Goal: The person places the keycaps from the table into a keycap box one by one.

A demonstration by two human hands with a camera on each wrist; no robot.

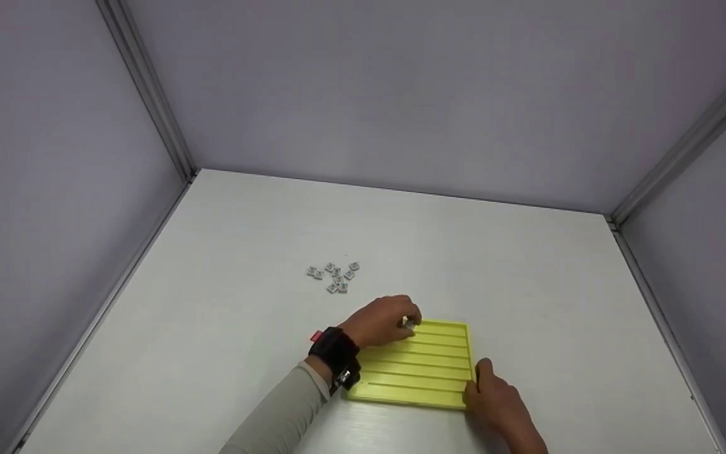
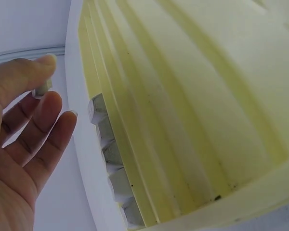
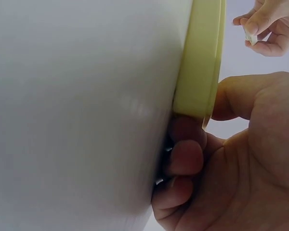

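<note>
One yellow grooved tray; about nine small grey pieces loose on table; two hands

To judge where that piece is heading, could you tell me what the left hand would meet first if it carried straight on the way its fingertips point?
Probably the yellow grooved tray. The left hand pinches a small grey piece right over the tray's far left corner, fingertips pointing at the top groove. Depth is unclear, but nothing lies between.

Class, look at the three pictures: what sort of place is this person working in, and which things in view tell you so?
Probably a purpose-built recording or test booth, not a home. A bare white table is boxed in by plain grey walls with metal corner strips, and a camera strap sits on the left wrist.
</note>
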